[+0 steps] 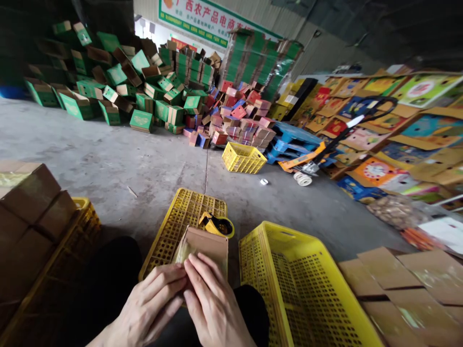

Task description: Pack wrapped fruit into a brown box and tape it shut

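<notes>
A small brown cardboard box stands on an upturned yellow plastic crate in front of me. My left hand and my right hand both press their fingers on the near side of the box, fingertips meeting at its flap. A yellow tape dispenser lies on the crate just behind the box.
An open yellow crate sits at my right, with flat cardboard boxes beyond it. Folded brown boxes fill a yellow crate at my left. Across the concrete floor lie piles of green boxes, red boxes, a yellow basket and a pallet jack.
</notes>
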Demonstrator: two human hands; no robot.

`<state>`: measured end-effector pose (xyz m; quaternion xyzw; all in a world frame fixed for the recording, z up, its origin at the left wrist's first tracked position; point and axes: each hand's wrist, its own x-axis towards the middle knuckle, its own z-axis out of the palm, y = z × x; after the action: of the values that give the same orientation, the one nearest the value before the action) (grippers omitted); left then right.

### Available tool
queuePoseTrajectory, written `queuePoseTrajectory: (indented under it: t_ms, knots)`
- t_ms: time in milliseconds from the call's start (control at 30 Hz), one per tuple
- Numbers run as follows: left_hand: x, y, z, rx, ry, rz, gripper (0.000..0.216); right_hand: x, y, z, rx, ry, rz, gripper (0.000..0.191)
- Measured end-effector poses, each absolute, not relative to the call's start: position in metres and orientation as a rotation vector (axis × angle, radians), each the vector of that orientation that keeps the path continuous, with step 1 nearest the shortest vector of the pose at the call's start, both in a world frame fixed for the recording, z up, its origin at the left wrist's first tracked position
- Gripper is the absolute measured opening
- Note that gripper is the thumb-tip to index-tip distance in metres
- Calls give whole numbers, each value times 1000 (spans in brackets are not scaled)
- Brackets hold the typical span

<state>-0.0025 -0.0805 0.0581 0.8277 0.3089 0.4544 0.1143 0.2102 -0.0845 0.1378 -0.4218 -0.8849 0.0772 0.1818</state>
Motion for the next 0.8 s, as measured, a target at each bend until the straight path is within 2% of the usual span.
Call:
queuePoseTrajectory:
  t_ms: [133, 567, 700, 800]
  knots:
    - [-1, -76, 60, 2459, 894, 1312, 34, 215, -85, 136, -1237, -2421, 239, 43]
    - [-11, -87, 49, 2454, 910, 1380, 40, 189, -78, 120, -1431, -2210, -79, 45]
    - [-3, -79, 50, 2351, 1067, 1299, 59, 195, -81, 119, -1341, -2220, -29, 44]
    - [5, -67, 50, 2539, 1054, 1126, 77, 200, -82, 122, -1300, -2210, 52, 40]
